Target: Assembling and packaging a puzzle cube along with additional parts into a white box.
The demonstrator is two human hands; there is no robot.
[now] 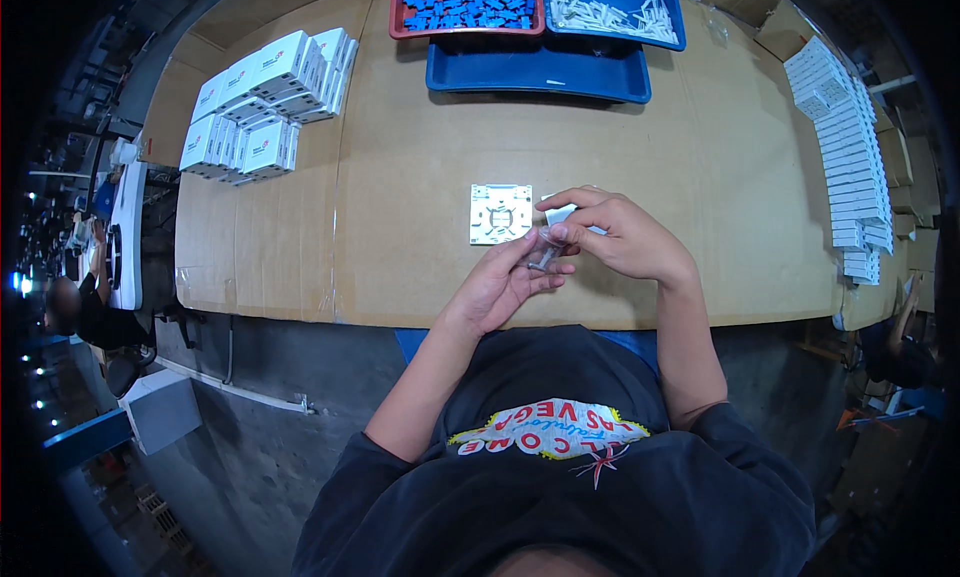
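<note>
Close to my body, over the table's near part, my two hands meet around a small clear plastic bag (546, 249). Something small and pale is inside it, too small to make out. My left hand (492, 285) supports the bag from below with its fingers and thumb. From above, my right hand (628, 239) pinches its upper end. Just beyond my left fingertips a square white plastic tray (488, 232) with a round pattern in its middle lies flat. A second white piece (560, 215) is partly hidden under my right hand.
Stacked white boxes (275, 67) stand at the far left. White pieces are piled in a long stack (850, 162) along the right edge. At the back are a red bin (397, 22) of blue parts, a blue bin (678, 32) of white sticks and another blue bin (540, 75).
</note>
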